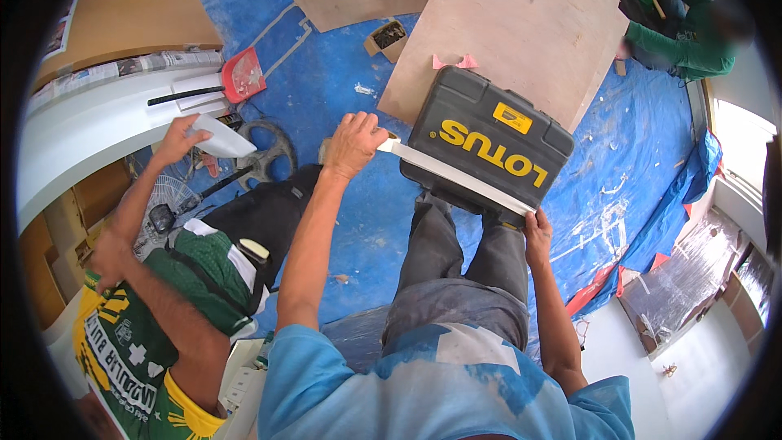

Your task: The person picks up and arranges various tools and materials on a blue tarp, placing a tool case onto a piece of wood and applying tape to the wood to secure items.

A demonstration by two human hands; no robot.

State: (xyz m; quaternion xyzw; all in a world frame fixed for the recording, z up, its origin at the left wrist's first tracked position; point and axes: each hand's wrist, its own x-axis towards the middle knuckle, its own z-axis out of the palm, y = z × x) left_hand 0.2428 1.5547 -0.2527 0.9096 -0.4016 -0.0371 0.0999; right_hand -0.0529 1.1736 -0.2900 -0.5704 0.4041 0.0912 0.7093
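Note:
A strip of white tape (464, 178) stretches between my two hands over a black hard tool case (481, 134) with yellow lettering. My left hand (353, 147) is closed around a roll of tape (391, 143), mostly hidden by the fingers, just off the case's left side. At the strip's other end, my right hand (538, 236) pinches the tape by the case's near right corner. Whether the strip touches the lid, I cannot tell. The case is in front of my legs, and what bears it is hidden. A small pink piece (454, 61) lies beyond the case.
At left, a co-worker in a green and yellow jersey (155, 342) holds a white sheet-like piece (221, 138). Another person in green sleeves (692, 45) is at far right. A red dustpan (243, 75), a fan (171, 204), a small open box (386, 37) and large boards (521, 8) surround the blue tarp (342, 228).

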